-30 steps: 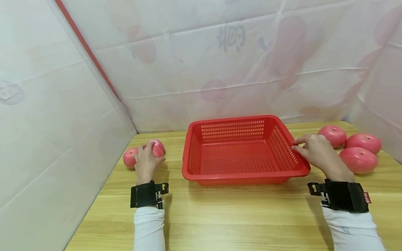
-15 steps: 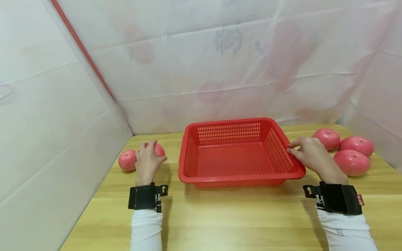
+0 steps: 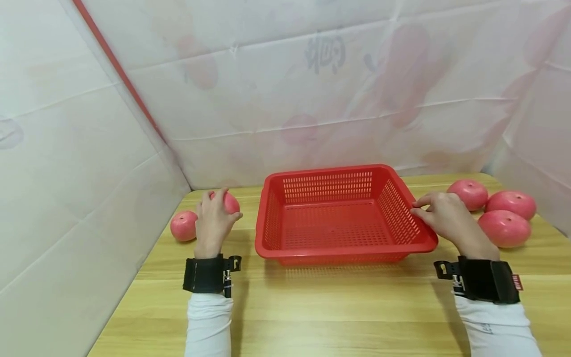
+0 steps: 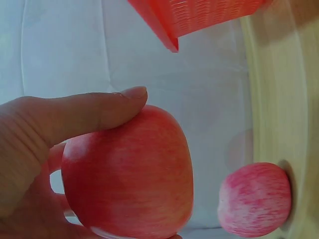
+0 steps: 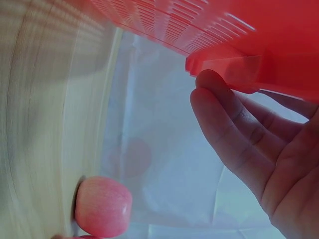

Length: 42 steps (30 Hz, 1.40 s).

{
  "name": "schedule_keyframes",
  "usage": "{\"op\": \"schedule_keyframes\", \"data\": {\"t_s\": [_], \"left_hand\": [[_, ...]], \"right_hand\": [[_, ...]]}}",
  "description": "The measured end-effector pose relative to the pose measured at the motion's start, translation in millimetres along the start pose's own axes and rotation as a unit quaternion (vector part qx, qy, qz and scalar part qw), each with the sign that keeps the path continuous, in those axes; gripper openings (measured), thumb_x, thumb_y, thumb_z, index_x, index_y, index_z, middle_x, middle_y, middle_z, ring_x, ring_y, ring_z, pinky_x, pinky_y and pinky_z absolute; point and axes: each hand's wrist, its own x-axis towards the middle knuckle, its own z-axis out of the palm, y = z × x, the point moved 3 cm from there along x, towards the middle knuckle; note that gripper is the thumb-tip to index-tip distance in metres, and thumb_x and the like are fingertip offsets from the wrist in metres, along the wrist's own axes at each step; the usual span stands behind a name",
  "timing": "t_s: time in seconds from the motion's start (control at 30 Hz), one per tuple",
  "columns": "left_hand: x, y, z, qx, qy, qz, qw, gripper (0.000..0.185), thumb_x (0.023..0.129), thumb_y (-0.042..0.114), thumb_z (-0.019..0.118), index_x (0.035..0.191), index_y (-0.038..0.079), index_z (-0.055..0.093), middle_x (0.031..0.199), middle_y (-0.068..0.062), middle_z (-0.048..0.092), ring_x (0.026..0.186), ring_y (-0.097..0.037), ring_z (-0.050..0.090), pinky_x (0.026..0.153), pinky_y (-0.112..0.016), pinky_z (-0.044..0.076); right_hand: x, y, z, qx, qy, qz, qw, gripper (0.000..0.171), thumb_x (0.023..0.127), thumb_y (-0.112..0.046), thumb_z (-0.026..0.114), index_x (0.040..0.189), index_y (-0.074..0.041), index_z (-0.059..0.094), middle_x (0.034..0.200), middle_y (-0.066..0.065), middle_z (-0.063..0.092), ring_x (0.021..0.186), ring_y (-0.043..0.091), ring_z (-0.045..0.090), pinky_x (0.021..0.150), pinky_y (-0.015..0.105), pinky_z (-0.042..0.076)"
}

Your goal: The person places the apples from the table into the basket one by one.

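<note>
White sheeting walls in a wooden table [image 3: 312,297] where a red basket [image 3: 339,218] sits in the middle. To its left, the left hand [image 3: 213,223] curls its fingers and thumb round a pink apple [image 3: 229,202], held just above the tabletop, with a second apple [image 3: 183,225] lying close beside it. On the other side, the right hand [image 3: 446,218] rests relaxed fingers against the basket's right rim, gripping nothing. Three more apples [image 3: 506,228] lie clustered just beyond that hand, near the table's right edge
</note>
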Motion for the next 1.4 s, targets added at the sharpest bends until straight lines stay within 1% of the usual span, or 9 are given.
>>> {"op": "schedule_keyframes", "data": {"t_s": [0.13,0.23,0.33,0.53,0.8,1.07,1.23,1.4], "left_hand": [[1.4,4.8,-2.8,-0.001,0.012,0.011,0.9999,0.069,0.084,0.017,0.084,0.144,0.012,0.052,0.142,-0.027,0.04,0.122,-0.05,0.043,0.087,-0.069,0.049],[3.3,8.7,-4.2,0.002,0.019,0.027,0.9995,0.069,0.083,0.017,0.085,0.143,0.01,0.053,0.141,-0.028,0.042,0.119,-0.051,0.046,0.088,-0.066,0.05],[5.7,13.4,-5.4,0.005,0.02,0.039,0.999,0.069,0.082,0.016,0.085,0.143,0.008,0.053,0.14,-0.028,0.042,0.117,-0.051,0.047,0.089,-0.064,0.05],[9.0,24.7,-8.2,0.007,0.013,0.047,0.9988,0.07,0.083,0.016,0.084,0.144,0.008,0.052,0.14,-0.027,0.043,0.12,-0.05,0.045,0.087,-0.065,0.052],[12.9,40.8,-13.4,0.027,0.024,0.076,0.9964,0.067,0.082,0.015,0.085,0.141,0.007,0.055,0.14,-0.027,0.044,0.12,-0.049,0.045,0.088,-0.064,0.052],[16.0,55.9,-13.7,0.018,0.01,0.086,0.9961,0.071,0.082,0.016,0.086,0.144,0.007,0.053,0.143,-0.026,0.043,0.124,-0.048,0.044,0.095,-0.063,0.049],[16.8,61.6,-12.9,0.01,0.007,0.091,0.9958,0.071,0.083,0.017,0.086,0.145,0.009,0.053,0.144,-0.025,0.044,0.125,-0.047,0.044,0.094,-0.061,0.05],[16.7,67.4,-12.9,0.014,0.004,0.103,0.9946,0.07,0.083,0.017,0.085,0.146,0.01,0.053,0.144,-0.024,0.044,0.124,-0.046,0.044,0.094,-0.06,0.051]], "right_hand": [[0,0,-1,-0.003,0.004,-0.003,1.0,0.021,0.089,0.0,0.074,0.099,0.018,0.07,0.084,0.029,0.068,0.061,0.028,0.067,0.053,0.039,0.057],[0,-1,-1,-0.006,0.004,-0.003,1.0,0.021,0.089,0.0,0.074,0.099,0.018,0.07,0.084,0.029,0.068,0.061,0.028,0.067,0.053,0.039,0.057],[1,0,-1,-0.002,0.002,0.0,1.0,0.022,0.089,0.0,0.074,0.099,0.019,0.07,0.084,0.03,0.068,0.061,0.028,0.067,0.053,0.04,0.058],[1,0,1,0.004,0.006,0.0,1.0,0.021,0.089,0.0,0.073,0.099,0.019,0.07,0.087,0.031,0.067,0.061,0.03,0.068,0.053,0.04,0.058],[1,0,1,0.006,0.005,0.001,1.0,0.022,0.089,0.0,0.073,0.1,0.019,0.069,0.087,0.032,0.067,0.062,0.031,0.068,0.055,0.042,0.059],[0,0,1,0.004,0.006,0.003,1.0,0.022,0.089,0.001,0.073,0.101,0.019,0.069,0.088,0.033,0.067,0.062,0.031,0.069,0.055,0.043,0.059],[0,1,1,0.005,0.007,0.001,1.0,0.022,0.089,0.001,0.074,0.101,0.019,0.069,0.088,0.033,0.067,0.062,0.032,0.068,0.055,0.043,0.059],[0,0,1,0.001,0.013,-0.007,1.0,0.021,0.088,0.001,0.074,0.1,0.018,0.07,0.087,0.031,0.068,0.062,0.031,0.068,0.054,0.042,0.059]]}}
